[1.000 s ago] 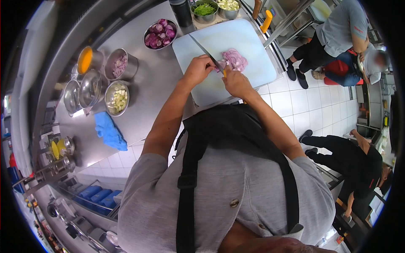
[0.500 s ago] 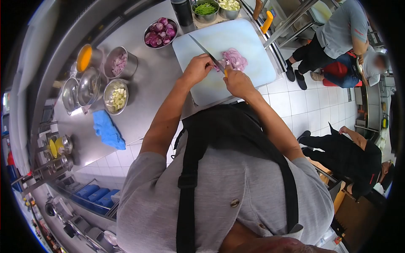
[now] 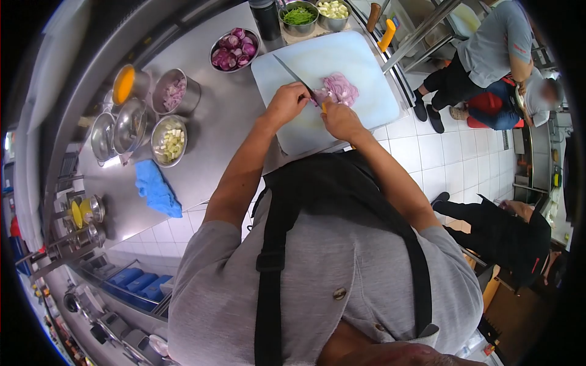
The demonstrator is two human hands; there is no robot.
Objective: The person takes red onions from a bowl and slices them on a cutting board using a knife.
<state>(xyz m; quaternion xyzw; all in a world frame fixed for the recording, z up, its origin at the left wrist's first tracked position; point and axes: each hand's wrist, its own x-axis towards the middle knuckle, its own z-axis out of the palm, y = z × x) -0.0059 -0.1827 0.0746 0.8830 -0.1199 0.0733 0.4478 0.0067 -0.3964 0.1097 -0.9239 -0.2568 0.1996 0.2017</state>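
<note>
My right hand (image 3: 343,121) is closed round the yellow handle of a kitchen knife (image 3: 294,75), whose long blade points up and left across the white cutting board (image 3: 372,61). Close to the blade's lower part, the fingers of my left hand (image 3: 285,106) are pinched together on what looks like a small piece of red onion, mostly hidden by fingers and blade. A loose heap of sliced red onion (image 3: 342,89) lies on the board, just beyond my right hand.
Left of the board stand a bowl of peeled red onions (image 3: 234,50), a pot of chopped onion (image 3: 175,94) and a bowl of pale cubes (image 3: 169,141). A blue cloth (image 3: 157,188) lies nearer. Chopped greens (image 3: 298,15) are behind the board. Co-workers (image 3: 488,46) stand at right.
My right hand and the knife have shifted slightly down and left, while my left hand stays pinched beside the blade. A co-worker in black at right has bent lower.
</note>
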